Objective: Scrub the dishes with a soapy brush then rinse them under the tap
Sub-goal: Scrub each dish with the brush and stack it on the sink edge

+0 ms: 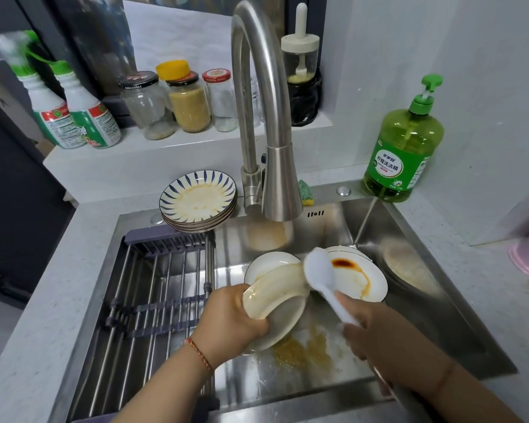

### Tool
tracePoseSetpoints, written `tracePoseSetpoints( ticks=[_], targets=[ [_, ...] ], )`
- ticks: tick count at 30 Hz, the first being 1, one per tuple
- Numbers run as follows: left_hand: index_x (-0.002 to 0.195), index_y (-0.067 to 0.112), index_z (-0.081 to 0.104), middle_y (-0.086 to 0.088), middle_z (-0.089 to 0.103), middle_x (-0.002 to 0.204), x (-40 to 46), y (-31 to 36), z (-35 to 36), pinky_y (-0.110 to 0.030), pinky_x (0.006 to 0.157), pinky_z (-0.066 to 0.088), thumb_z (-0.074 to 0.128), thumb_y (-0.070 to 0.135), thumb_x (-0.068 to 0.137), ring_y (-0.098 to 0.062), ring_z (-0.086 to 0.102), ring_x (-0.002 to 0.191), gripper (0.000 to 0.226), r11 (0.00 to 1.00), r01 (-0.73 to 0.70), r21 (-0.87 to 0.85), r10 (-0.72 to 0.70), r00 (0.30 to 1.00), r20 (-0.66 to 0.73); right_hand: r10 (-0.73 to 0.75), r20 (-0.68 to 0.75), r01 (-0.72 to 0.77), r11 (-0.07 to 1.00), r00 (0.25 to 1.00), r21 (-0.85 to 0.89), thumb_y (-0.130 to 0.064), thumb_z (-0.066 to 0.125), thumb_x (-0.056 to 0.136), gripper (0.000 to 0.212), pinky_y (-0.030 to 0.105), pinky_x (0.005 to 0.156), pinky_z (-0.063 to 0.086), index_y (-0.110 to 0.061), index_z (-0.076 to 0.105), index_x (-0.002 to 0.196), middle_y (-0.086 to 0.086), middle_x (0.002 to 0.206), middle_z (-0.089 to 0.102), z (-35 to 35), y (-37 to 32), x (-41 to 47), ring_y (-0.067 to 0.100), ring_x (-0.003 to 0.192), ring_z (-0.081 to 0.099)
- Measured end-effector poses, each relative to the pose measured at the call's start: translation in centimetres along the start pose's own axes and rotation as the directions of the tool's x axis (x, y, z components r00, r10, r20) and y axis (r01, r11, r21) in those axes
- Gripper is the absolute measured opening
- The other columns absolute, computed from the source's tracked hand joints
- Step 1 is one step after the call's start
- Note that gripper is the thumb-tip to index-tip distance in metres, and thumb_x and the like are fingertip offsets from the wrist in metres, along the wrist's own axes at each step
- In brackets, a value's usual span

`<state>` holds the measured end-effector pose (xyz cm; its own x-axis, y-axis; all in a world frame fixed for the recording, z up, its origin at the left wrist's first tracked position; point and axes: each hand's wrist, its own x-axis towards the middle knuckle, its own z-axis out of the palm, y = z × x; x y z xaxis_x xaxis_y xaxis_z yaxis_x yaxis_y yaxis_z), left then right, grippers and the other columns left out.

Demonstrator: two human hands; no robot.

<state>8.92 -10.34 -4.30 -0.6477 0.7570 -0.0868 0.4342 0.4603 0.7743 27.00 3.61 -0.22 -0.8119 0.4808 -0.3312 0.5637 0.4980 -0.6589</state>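
Left hand (232, 319) grips tilted plate (275, 297) over sink (434, 300), right hand (361, 328) clenched on brush (319, 271), bristle head just right of plate's upper rim, handle running back toward the wrist.

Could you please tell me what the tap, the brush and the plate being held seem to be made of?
Tap: brushed stainless steel by its look, grey with soft, dull reflections. Brush: probably white plastic, matte handle and pale bristles, blurred here. Plate in the left hand: likely glazed ceramic, glossy cream with highlights on the rim.
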Motion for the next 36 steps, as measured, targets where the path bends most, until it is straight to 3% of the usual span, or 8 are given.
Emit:
tracePoseSetpoints(
  ticks=[6, 10, 12, 15, 18, 21, 28, 36],
  targets=[
    [0.059, 0.021, 0.060, 0.003, 0.064, 0.057, 0.0, 0.0, 0.1, -0.023, 0.049, 0.046, 0.068, 0.024, 0.048, -0.001, 0.053, 0.049, 0.014, 0.997, 0.021, -0.074, -0.023, 0.999, -0.034, 0.001, -0.063, 0.004, 0.997, 0.998, 0.079, -0.020, 0.048, 0.091, 0.048, 0.012, 0.058, 0.040, -0.036, 0.043, 0.136, -0.009, 0.066, 0.054, 0.8, -0.2, -0.9, -0.001, 0.055, 0.051],
    [0.055, 0.020, 0.059, 0.010, 0.057, 0.048, 0.2, -0.4, 0.6, -0.020, 0.046, 0.041, 0.072, 0.028, 0.044, -0.001, 0.046, 0.049, 0.019, 0.988, 0.026, -0.150, -0.031, 0.999, -0.028, -0.059, 0.117, 0.060, 0.998, 0.991, -0.007, -0.032, 0.042, 0.096, 0.063, 0.015, 0.095, 0.038, -0.057, 0.006, 0.141, -0.014, 0.130, 0.053, 2.6, -4.1, -2.9, 0.004, 0.120, 0.048],
    [0.056, 0.021, 0.060, 0.011, 0.058, 0.049, 0.2, -0.3, 0.9, -0.019, 0.048, 0.042, 0.075, 0.030, 0.042, -0.001, 0.048, 0.051, 0.023, 0.982, 0.021, -0.186, -0.027, 0.999, -0.026, -0.057, 0.154, 0.064, 0.997, 0.986, -0.043, -0.033, 0.040, 0.096, 0.064, 0.019, 0.103, 0.035, -0.058, -0.001, 0.140, -0.012, 0.140, 0.046, 2.8, -4.9, -3.4, 0.009, 0.131, 0.040],
    [0.057, 0.021, 0.059, 0.014, 0.058, 0.048, 0.1, -0.2, 0.8, -0.016, 0.047, 0.042, 0.071, 0.021, 0.046, 0.003, 0.050, 0.048, 0.017, 0.980, 0.061, -0.192, -0.071, 0.996, -0.047, -0.020, 0.036, 0.021, 0.999, 0.999, -0.030, -0.030, 0.042, 0.095, 0.061, 0.004, 0.073, 0.040, -0.057, 0.010, 0.140, -0.019, 0.100, 0.058, 1.7, -2.1, -2.5, -0.009, 0.086, 0.054],
    [0.060, 0.019, 0.061, 0.014, 0.060, 0.049, -0.2, -0.4, 0.5, -0.016, 0.048, 0.044, 0.072, 0.018, 0.047, 0.004, 0.053, 0.049, 0.018, 0.972, 0.069, -0.223, -0.081, 0.996, -0.043, 0.094, 0.042, -0.099, 0.982, 0.995, 0.162, -0.012, 0.049, 0.087, 0.041, 0.016, 0.053, 0.041, -0.028, 0.058, 0.124, -0.009, 0.055, 0.050, 0.7, 0.9, -1.5, 0.001, 0.047, 0.047],
    [0.063, 0.018, 0.062, 0.010, 0.062, 0.054, -0.2, -0.4, 0.3, -0.021, 0.050, 0.047, 0.077, 0.018, 0.049, 0.003, 0.056, 0.051, 0.021, 0.975, 0.068, -0.211, -0.078, 0.996, -0.038, 0.101, 0.071, -0.113, 0.975, 0.992, 0.189, -0.008, 0.049, 0.085, 0.034, 0.021, 0.050, 0.041, -0.021, 0.064, 0.112, -0.007, 0.045, 0.046, 0.8, 1.1, -1.4, 0.006, 0.043, 0.046],
    [0.059, 0.016, 0.061, 0.013, 0.059, 0.048, -0.1, -0.5, 1.1, -0.014, 0.047, 0.039, 0.085, 0.005, 0.057, 0.006, 0.047, 0.048, 0.027, 0.952, 0.057, -0.301, -0.061, 0.998, -0.005, -0.163, 0.173, 0.132, 0.976, 0.971, 0.175, -0.024, 0.049, 0.093, 0.055, 0.012, 0.061, 0.039, -0.068, 0.028, 0.116, -0.026, 0.061, 0.055, 1.4, -4.5, -2.4, -0.008, 0.057, 0.049],
    [0.061, 0.021, 0.060, 0.016, 0.061, 0.051, -0.4, -0.6, 1.5, -0.014, 0.049, 0.042, 0.080, 0.011, 0.052, 0.006, 0.052, 0.050, 0.024, 0.950, 0.062, -0.306, -0.072, 0.997, -0.022, -0.044, 0.114, 0.000, 0.932, 0.992, 0.362, -0.008, 0.053, 0.089, 0.053, 0.013, 0.044, 0.037, -0.057, 0.048, 0.111, -0.008, 0.044, 0.048, -0.5, -3.3, -2.0, 0.001, 0.038, 0.042]
  ],
)
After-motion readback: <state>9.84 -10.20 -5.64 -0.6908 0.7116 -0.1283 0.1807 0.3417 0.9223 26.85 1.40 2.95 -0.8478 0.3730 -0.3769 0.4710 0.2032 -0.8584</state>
